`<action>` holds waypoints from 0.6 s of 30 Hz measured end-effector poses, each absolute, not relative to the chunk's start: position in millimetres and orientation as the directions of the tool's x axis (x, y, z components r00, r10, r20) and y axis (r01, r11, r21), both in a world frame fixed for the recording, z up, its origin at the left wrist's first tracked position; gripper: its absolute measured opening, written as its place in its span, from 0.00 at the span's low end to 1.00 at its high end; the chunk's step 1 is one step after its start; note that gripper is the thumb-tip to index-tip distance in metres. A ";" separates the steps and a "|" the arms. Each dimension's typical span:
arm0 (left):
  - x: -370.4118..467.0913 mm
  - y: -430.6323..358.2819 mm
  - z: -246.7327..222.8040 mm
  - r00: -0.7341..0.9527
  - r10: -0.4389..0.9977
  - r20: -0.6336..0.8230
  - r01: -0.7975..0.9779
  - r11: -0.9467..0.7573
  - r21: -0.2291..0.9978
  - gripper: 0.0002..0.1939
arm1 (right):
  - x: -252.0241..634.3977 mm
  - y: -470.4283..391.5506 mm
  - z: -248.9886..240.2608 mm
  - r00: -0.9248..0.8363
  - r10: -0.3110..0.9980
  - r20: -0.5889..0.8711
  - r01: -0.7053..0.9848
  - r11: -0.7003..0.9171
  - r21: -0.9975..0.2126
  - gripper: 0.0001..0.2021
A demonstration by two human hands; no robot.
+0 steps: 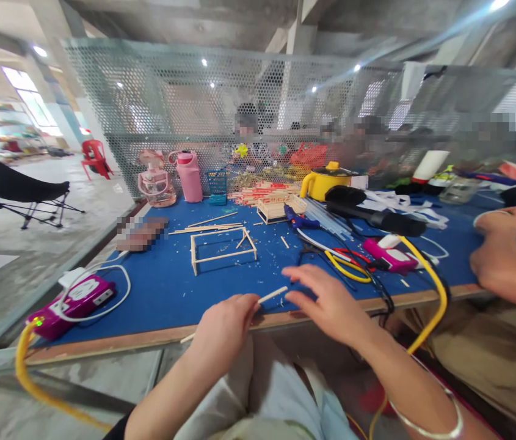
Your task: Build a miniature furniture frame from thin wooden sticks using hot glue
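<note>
A thin wooden stick (273,296) runs through my left hand (226,330), whose fingers are closed around it near the table's front edge. One end of the stick pokes out to the right, the other below the hand. Just right of that tip, my right hand (326,300) has its thumb and fingers apart with nothing between them. Beyond both hands stands a small open frame of glued sticks (223,260). Several loose sticks (207,228) lie behind it, and a blue glue gun (295,217) rests to the right of a finished-looking wooden tray (270,211).
Purple power strips sit at left (77,304) and right (390,255), with yellow cables. A pink bottle (188,177), a yellow pot (328,183) and clear glue sticks (326,220) stand or lie farther back. A co-worker's arm (505,256) is at right. A perforated screen (157,104) borders the table.
</note>
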State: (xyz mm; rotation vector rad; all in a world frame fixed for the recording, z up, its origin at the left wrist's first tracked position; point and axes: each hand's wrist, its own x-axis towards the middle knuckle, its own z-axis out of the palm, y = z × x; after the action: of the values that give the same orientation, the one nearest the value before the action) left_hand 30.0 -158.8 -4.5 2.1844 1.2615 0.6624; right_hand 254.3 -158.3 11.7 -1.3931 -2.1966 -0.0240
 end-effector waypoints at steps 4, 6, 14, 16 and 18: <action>15.2 -149.3 -6.2 0.345 0.937 0.050 0.387 -0.190 0.902 0.16 | 290.8 -130.1 -5.8 0.033 0.918 0.396 0.999 -0.022 -0.031 0.17; 12.9 -146.4 -7.6 0.378 0.922 -0.081 0.153 0.024 0.988 0.17 | 300.7 -123.1 -17.3 0.047 0.924 0.380 0.999 -0.050 -0.003 0.14; 17.0 -143.2 -8.7 0.390 0.906 -0.165 -0.235 0.271 0.934 0.16 | 315.3 -130.4 -23.6 0.044 0.935 0.351 0.998 -0.055 0.020 0.21; 15.6 -144.2 -9.0 0.382 0.909 -0.165 -0.255 0.275 0.927 0.17 | 321.9 -130.5 -17.9 0.010 0.954 0.301 0.998 -0.030 0.060 0.24; 13.7 -145.5 -10.2 0.383 0.907 -0.176 -0.266 0.290 0.919 0.17 | 326.5 -131.0 -13.2 -0.034 0.954 0.297 0.993 0.000 0.115 0.24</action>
State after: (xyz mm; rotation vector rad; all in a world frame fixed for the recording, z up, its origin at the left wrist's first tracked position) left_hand 13.7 -145.5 -10.2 0.9544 0.8264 0.9139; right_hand 326.5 -131.0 -13.2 -2.0856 -2.1225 -0.4432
